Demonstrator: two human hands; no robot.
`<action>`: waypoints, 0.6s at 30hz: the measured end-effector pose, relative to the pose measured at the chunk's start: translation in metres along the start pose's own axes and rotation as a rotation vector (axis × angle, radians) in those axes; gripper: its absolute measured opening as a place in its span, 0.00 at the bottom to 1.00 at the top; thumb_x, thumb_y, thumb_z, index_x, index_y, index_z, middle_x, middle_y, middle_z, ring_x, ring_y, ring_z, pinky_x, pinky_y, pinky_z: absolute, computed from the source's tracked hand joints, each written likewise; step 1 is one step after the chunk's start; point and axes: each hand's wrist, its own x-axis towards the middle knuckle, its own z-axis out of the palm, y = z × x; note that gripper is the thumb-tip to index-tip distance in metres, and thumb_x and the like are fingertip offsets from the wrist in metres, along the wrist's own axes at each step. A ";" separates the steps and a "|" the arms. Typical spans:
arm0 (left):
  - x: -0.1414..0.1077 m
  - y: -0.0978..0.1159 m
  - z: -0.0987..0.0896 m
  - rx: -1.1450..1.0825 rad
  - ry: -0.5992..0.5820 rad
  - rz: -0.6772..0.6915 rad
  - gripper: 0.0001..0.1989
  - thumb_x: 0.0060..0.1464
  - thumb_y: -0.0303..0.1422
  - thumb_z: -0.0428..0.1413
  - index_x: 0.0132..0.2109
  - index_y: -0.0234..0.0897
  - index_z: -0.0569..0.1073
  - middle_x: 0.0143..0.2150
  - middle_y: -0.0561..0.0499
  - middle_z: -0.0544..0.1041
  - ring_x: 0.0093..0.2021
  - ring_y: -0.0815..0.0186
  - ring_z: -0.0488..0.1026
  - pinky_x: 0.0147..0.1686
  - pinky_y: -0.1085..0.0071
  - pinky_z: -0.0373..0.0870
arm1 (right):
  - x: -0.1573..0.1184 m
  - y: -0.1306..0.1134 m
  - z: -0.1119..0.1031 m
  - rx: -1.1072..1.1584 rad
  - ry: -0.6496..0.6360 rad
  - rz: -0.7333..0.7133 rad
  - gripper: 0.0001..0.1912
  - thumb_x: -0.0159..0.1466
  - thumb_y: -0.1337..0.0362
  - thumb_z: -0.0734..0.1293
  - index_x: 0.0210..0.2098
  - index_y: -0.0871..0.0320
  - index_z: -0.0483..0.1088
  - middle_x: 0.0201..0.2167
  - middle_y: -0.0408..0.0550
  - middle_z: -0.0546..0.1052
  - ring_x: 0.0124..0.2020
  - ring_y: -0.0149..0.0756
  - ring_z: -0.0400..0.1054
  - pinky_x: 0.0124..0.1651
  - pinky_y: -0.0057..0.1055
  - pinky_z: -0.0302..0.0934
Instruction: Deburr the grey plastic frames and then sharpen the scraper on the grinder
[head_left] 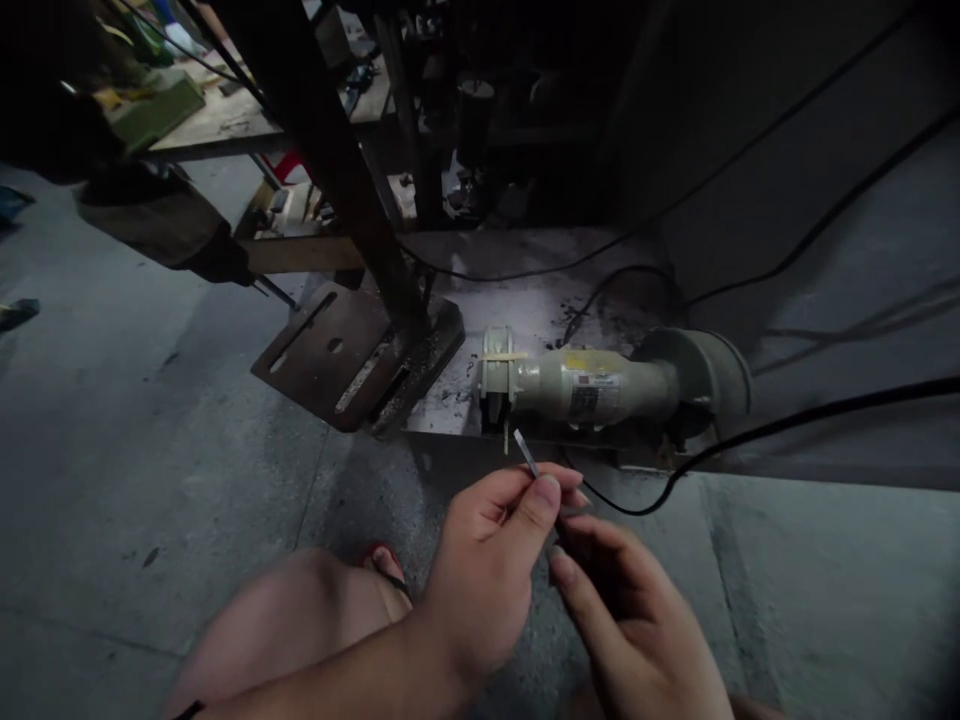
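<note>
A thin grey metal bar (527,453) points up and away from my hands, its pale tip just in front of the bench grinder. My left hand (495,560) pinches it between thumb and fingers. Close against it, my right hand (637,620) curls with thumb and fingers around the bar's darker lower end, which is mostly hidden. Beyond the hands lies the pale green bench grinder (626,385), with a guarded wheel at either end and a label on its body. The bar's tip is near the left wheel guard (496,365), apart from it as far as I can tell.
Left of the grinder stands a drill press with a slotted metal table (330,350), its drill bit (276,292) above the far left edge. A black cable (810,408) loops from the right. Behind is a cluttered workbench (232,115). A grey wall (847,230) bounds the right.
</note>
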 end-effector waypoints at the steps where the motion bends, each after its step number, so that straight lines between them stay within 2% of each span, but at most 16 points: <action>1: 0.003 -0.001 0.001 0.011 0.011 -0.003 0.13 0.67 0.45 0.72 0.45 0.39 0.91 0.45 0.44 0.90 0.50 0.58 0.84 0.56 0.64 0.79 | 0.005 -0.004 -0.005 -0.083 0.002 -0.018 0.20 0.73 0.42 0.77 0.54 0.48 0.86 0.54 0.55 0.91 0.55 0.53 0.89 0.55 0.45 0.86; 5: 0.015 -0.009 0.006 -0.032 0.055 -0.076 0.14 0.66 0.45 0.72 0.45 0.38 0.91 0.45 0.43 0.90 0.50 0.55 0.85 0.57 0.60 0.79 | 0.029 -0.025 -0.022 -0.323 -0.109 -0.070 0.17 0.76 0.46 0.72 0.53 0.48 0.86 0.55 0.54 0.91 0.56 0.55 0.88 0.55 0.46 0.85; 9: 0.021 -0.012 0.012 -0.101 0.068 -0.090 0.14 0.69 0.44 0.70 0.48 0.38 0.90 0.47 0.43 0.91 0.52 0.56 0.86 0.58 0.61 0.79 | 0.041 -0.026 -0.025 -0.391 -0.086 -0.116 0.16 0.76 0.48 0.72 0.53 0.48 0.86 0.55 0.52 0.91 0.55 0.55 0.89 0.54 0.45 0.84; 13: 0.019 -0.012 0.013 -0.099 0.017 -0.121 0.13 0.73 0.43 0.66 0.47 0.38 0.89 0.44 0.44 0.90 0.49 0.57 0.85 0.55 0.63 0.79 | 0.034 -0.014 -0.024 -0.336 -0.097 -0.144 0.16 0.76 0.48 0.72 0.55 0.46 0.87 0.57 0.52 0.91 0.58 0.54 0.88 0.57 0.45 0.85; 18: 0.016 -0.015 0.011 -0.054 0.055 -0.141 0.13 0.73 0.42 0.65 0.51 0.38 0.90 0.50 0.43 0.91 0.54 0.58 0.86 0.57 0.64 0.79 | 0.031 -0.016 -0.017 -0.082 -0.100 0.045 0.20 0.70 0.42 0.79 0.50 0.49 0.86 0.53 0.56 0.90 0.53 0.51 0.88 0.54 0.41 0.84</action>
